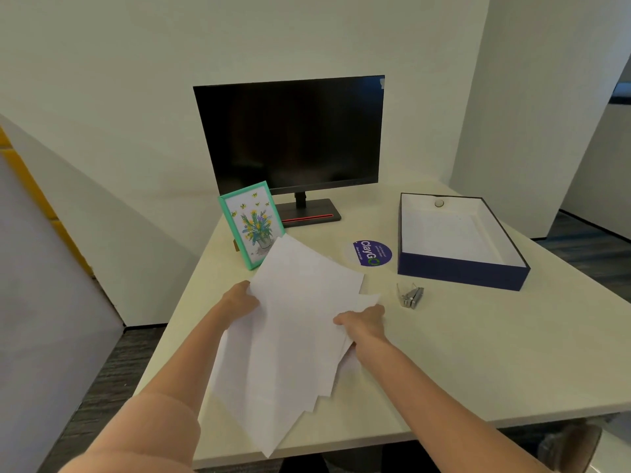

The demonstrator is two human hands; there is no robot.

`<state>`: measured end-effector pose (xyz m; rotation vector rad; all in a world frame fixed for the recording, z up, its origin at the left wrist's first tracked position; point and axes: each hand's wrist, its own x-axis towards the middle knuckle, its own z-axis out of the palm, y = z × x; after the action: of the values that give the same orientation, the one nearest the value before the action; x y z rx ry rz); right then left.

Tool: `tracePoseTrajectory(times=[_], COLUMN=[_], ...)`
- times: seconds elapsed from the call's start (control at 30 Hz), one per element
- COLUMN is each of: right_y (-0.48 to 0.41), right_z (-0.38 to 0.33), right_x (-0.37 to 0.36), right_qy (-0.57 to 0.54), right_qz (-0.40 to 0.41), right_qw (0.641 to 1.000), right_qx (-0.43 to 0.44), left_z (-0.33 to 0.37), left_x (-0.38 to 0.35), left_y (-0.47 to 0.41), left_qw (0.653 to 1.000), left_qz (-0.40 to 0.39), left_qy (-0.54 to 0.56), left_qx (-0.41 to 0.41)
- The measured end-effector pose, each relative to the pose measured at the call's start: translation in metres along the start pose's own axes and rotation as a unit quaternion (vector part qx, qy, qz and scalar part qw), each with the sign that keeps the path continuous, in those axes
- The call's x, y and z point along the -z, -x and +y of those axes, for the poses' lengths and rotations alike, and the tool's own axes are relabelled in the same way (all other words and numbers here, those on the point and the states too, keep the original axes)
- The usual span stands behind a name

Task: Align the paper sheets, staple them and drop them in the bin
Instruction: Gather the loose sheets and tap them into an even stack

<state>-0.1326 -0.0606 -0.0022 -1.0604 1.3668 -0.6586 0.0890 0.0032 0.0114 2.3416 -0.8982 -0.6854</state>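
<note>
**Pale bench, loose sheets held in both hands**

Pale bench (pixel 444 353) in a white-walled corner. Dark monitor (pixel 290 138) at the back, a green picture frame (pixel 251 223) leaning in front of it, a round purple sticker (pixel 372 253) flat on the top.

Sheets (pixel 293 319): white, several, fanned and out of square. Corners splay at the near end and along the right edge. They are held over the near-centre of the bench. The far corner covers the foot of the frame and the near corner overhangs the bench edge. The long axis runs from the frame towards the person, leaning a little left.

Left hand (pixel 240 298): grip closed on the left edge of the sheets, towards the far end. Its fingers go behind the paper.

Right hand (pixel 362 322): grip closed on the right edge, about midway, with the fingers curled over the top sheet.

Stapler (pixel 410 296): small, metal, lying on the bench just right of the right hand and a little beyond it. It is apart from the paper.

Bin (pixel 461 271): an open blue box with a white lining, beyond the stapler on the right side. I cannot tell whether it holds papers.

Judgement: alignment is in hand and not yet done, so no stapling is possible yet. The stack needs squaring first, probably by tapping an edge on the bench. Stapler and bin both lie to the right, so the right hand is the nearer for both. The left hand would then have to keep the stack alone, and the sheets may fan again when one grip lets go.
</note>
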Motion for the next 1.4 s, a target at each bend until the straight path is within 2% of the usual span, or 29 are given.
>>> tracePoseTrajectory(times=[0.13, 0.23, 0.3, 0.47, 0.53, 0.6, 0.77, 0.9, 1.07, 1.2, 1.27, 1.33, 1.4], right_y=[-0.006, -0.021, -0.027, -0.041, -0.048, -0.055, -0.063, -0.069, -0.075, -0.072, -0.067, -0.063, -0.053], right_z=[-0.015, -0.06, -0.088, -0.108, -0.101, -0.092, -0.08, -0.078, -0.076, -0.077, -0.086, -0.1, -0.114], right_x=[-0.001, 0.009, 0.013, 0.002, -0.004, -0.01, -0.014, -0.018, -0.021, -0.017, -0.012, -0.003, 0.01], right_qy=[0.022, 0.051, 0.121, 0.303, 0.341, 0.37, 0.491, 0.456, 0.331, 0.312, 0.267, 0.196, 0.096], right_qz=[-0.013, -0.045, -0.06, -0.06, -0.064, -0.065, -0.03, -0.029, -0.076, -0.08, -0.098, -0.136, -0.195], right_qw=[0.999, 0.997, 0.99, 0.949, 0.934, 0.921, 0.868, 0.887, 0.939, 0.944, 0.956, 0.969, 0.974], right_qx=[0.028, 0.031, 0.033, 0.067, 0.09, 0.102, 0.072, 0.065, 0.054, 0.066, 0.07, 0.068, 0.065], left_z=[0.002, 0.006, 0.005, 0.004, 0.01, 0.016, 0.026, 0.029, 0.027, 0.024, 0.018, 0.014, 0.016], left_x=[0.006, 0.006, 0.003, -0.009, -0.011, -0.011, -0.009, -0.009, -0.009, -0.012, -0.012, -0.008, -0.001], left_y=[0.001, 0.004, 0.004, 0.004, 0.003, 0.0, -0.004, -0.003, -0.008, -0.006, -0.004, -0.004, -0.001], left_qw=[1.0, 0.999, 0.998, 0.999, 0.998, 0.992, 0.96, 0.952, 0.948, 0.946, 0.943, 0.927, 0.893], left_qz=[-0.005, 0.035, 0.058, 0.04, 0.043, 0.041, 0.01, -0.008, 0.009, 0.043, 0.06, 0.066, 0.044], left_qy=[0.01, -0.009, -0.027, -0.029, 0.007, 0.088, 0.232, 0.251, 0.252, 0.261, 0.274, 0.333, 0.429], left_qx=[0.004, 0.009, 0.005, 0.012, 0.035, 0.081, 0.157, 0.175, 0.197, 0.186, 0.182, 0.157, 0.126])
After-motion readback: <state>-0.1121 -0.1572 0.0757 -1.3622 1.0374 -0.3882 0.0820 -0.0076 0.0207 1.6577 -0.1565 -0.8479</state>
